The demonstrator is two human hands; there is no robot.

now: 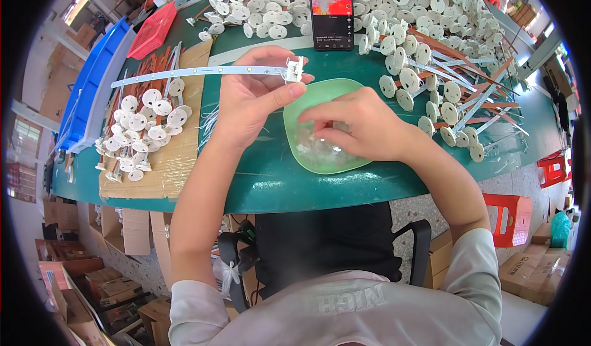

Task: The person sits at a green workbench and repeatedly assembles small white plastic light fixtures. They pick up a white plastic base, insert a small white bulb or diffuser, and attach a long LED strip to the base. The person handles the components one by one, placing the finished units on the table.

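My left hand is closed on a white LED strip fitting, its round white plastic end cap between thumb and fingers. From that cap the thin LED strip stretches out to the left, above a bundle of similar fittings. My right hand reaches into a light green plastic bowl, its thumb and fingers pinched together. Small clear pieces lie in the bowl. Whatever the right fingertips hold is too small or hidden to make out.
Bundled fittings with white discs lie on cardboard at left. More discs and strips are heaped at the back and right. A phone stands behind the bowl. A blue bin and red basket stand far left.
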